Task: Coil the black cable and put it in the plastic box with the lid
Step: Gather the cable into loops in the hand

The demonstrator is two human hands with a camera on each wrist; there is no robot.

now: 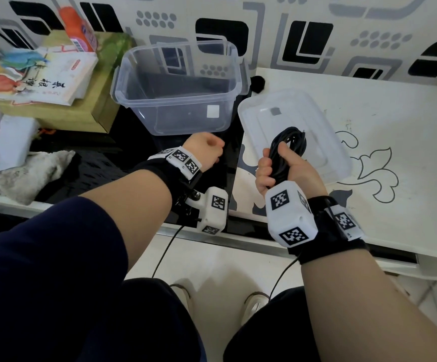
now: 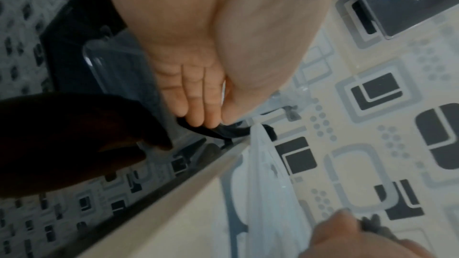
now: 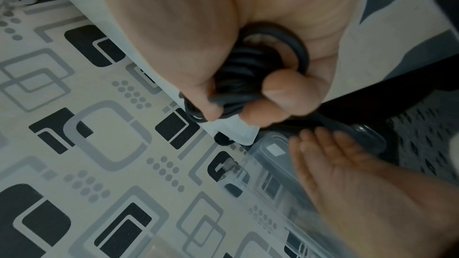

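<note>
The right hand (image 1: 282,168) is wrapped around the coiled black cable (image 1: 289,148), fingers on one side of the bundle and thumb on the other. The loops stick out of the top of the fist toward 12 o'clock, and the lower part of the bundle is buried in the palm. In the right wrist view the coil (image 3: 250,70) sits between the thumb and the curled fingertips (image 3: 278,93), its turns stacked and pressed together.

The hand and cable hang over the clear lid (image 1: 293,126), which lies flat on the white patterned table (image 1: 395,121). I cannot tell whether the cable touches the lid.

The plastic box (image 1: 178,90) stands open at about 10 o'clock from the right hand, on the dark surface (image 1: 102,163) beside the white table; the cable is outside it.

The left hand (image 1: 207,150) hovers just in front of the box's near wall, at 9 o'clock from the right hand. Its fingers (image 2: 196,101) lie straight and together, holding nothing. A thin black strand (image 2: 216,130) shows just past those fingertips, not gripped as far as I can see.

Books (image 1: 42,77) and an orange bottle (image 1: 77,27) sit at 10 o'clock, well apart from the box.
</note>
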